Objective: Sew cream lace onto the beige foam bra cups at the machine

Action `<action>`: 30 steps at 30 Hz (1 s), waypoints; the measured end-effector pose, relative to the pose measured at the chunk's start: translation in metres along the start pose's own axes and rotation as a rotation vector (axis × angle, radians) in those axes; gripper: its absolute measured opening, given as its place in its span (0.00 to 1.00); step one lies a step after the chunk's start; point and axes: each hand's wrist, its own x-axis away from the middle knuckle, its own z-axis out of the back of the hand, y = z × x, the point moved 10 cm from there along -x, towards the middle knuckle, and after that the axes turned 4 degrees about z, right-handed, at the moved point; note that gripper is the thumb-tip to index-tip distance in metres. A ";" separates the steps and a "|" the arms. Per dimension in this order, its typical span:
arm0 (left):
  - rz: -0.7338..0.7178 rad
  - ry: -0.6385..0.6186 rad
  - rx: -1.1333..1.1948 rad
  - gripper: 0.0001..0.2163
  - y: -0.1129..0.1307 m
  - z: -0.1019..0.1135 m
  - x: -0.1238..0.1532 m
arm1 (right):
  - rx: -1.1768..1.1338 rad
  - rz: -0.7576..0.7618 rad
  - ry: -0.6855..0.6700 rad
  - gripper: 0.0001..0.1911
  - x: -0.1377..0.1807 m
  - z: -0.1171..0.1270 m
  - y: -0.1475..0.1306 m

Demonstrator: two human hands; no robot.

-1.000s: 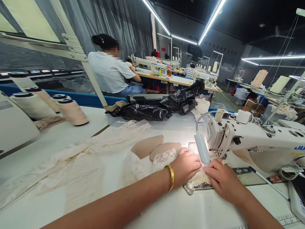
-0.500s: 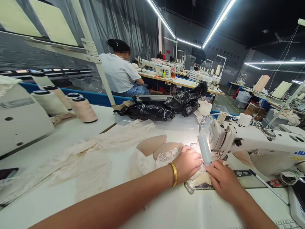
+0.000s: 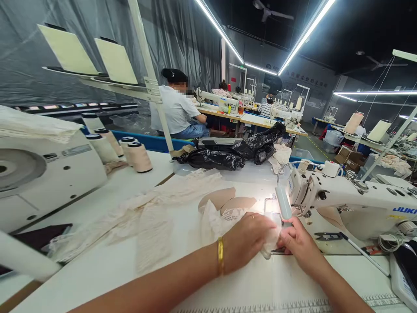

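In the head view my left hand (image 3: 247, 240), a gold bangle at its wrist, is closed over pale lace fabric (image 3: 208, 224) in front of the sewing machine (image 3: 352, 191). Facing it, my right hand (image 3: 301, 243) has thumb and finger pinched on the fabric's right end, just below the lamp (image 3: 284, 202). A thin pale fold (image 3: 269, 245) of the fabric spans the two hands. Beige moulded cups (image 3: 216, 198) lie behind the lace. My left fingertips are partly blurred, and the needle is hidden by the lamp.
Thread snips (image 3: 327, 236) lie right of my right hand. Long lace strips (image 3: 153, 208) spread across the table's left. Black plastic bags (image 3: 211, 158) lie at the back, thread cones (image 3: 139, 157) at left. A ruler tape (image 3: 381, 300) runs along the front edge. A co-worker (image 3: 177, 104) sits beyond.
Both hands have come away from under the needle area, my left hand leftward and toward me. The fabric between them is lifted and bunched. The camera view has shifted left and up.
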 end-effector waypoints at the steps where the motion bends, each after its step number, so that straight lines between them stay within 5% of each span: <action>1: 0.033 0.004 0.209 0.14 0.008 0.000 0.016 | -0.121 -0.047 0.018 0.23 0.001 -0.008 -0.001; 2: 0.120 -0.024 0.445 0.13 0.011 -0.006 0.033 | -0.211 -0.067 0.048 0.26 0.002 -0.014 -0.003; 5: 0.587 -0.370 1.253 0.24 0.029 -0.069 0.083 | -0.367 -0.047 0.163 0.30 0.014 -0.029 -0.011; 6: 0.719 -0.342 1.473 0.26 0.032 -0.078 0.091 | -0.400 -0.025 0.199 0.31 0.022 -0.033 -0.012; 8: 0.870 -0.088 1.736 0.25 0.024 -0.077 0.092 | -0.442 0.023 0.266 0.32 0.042 -0.040 -0.009; 10: 0.895 0.240 1.778 0.22 0.003 -0.058 0.086 | -0.453 0.057 0.321 0.33 0.062 -0.044 0.000; 13: 0.891 0.446 1.730 0.19 -0.015 -0.038 0.078 | -0.430 0.087 0.334 0.36 0.082 -0.050 0.013; 20: 1.081 0.182 2.011 0.17 0.008 -0.064 0.077 | -0.477 0.058 0.445 0.36 0.083 -0.038 0.023; 26: 0.996 0.320 1.884 0.13 -0.004 -0.053 0.076 | -0.525 0.053 0.451 0.34 0.080 -0.037 0.032; 30: 0.912 0.307 1.845 0.17 -0.004 -0.052 0.069 | -0.502 0.040 0.404 0.35 0.074 -0.041 0.028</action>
